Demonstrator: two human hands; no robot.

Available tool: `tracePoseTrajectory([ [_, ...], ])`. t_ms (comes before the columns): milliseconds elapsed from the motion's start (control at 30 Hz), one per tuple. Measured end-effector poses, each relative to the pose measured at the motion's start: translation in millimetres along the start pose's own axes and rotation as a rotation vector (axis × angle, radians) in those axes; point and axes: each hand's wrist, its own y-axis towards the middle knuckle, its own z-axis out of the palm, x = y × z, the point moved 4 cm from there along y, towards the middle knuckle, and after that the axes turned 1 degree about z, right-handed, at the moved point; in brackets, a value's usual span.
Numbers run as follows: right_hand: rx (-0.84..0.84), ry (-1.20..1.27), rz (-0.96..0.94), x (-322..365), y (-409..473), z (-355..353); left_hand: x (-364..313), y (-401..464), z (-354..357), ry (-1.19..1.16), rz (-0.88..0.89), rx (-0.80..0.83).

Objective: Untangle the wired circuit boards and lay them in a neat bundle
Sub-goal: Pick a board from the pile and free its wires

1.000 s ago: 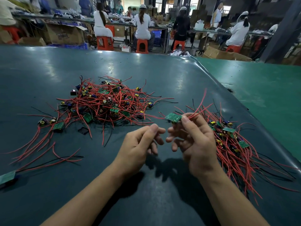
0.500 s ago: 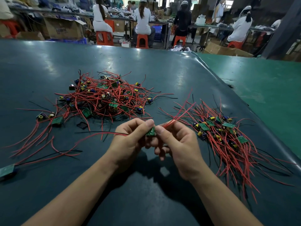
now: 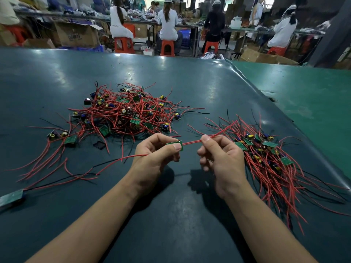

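While pinched, board [image 3: 174,145] between hands [image 3: 190,158].

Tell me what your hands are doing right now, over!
Left hand pinches green board. Right hand pinches its red wires, pulled straight between hands. Tangled pile ahead, neat bundle at right. Nothing blocking.

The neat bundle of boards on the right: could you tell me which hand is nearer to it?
Right. The right hand is beside the neat bundle; the left hand is farther left.
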Motion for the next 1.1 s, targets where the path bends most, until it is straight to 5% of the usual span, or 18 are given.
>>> tracePoseTrajectory([
  [433, -0.350, 0.444, 0.017, 12, 19, -41, -11, -1, -9, -0.159, -0.013, -0.068],
  [500, -0.250, 0.319, 0.069, 3, 15, -32, -14, 0, -13, -0.196, 0.017, -0.097],
  [600, 0.198, -0.035, 0.190, -16, -3, 8, -9, 0, -9, -0.249, -0.051, -0.083],
  [700, 0.502, -0.173, 0.087, -23, -11, 25, -6, 1, -5, -0.181, -0.068, -0.022],
  [867, 0.335, -0.269, -0.193, -18, -14, 25, -4, 4, -9, 0.015, -0.012, -0.040],
  [1100, 0.182, -0.302, -0.437, -5, -18, 22, -3, 6, -2, -0.092, -0.081, 0.009],
])
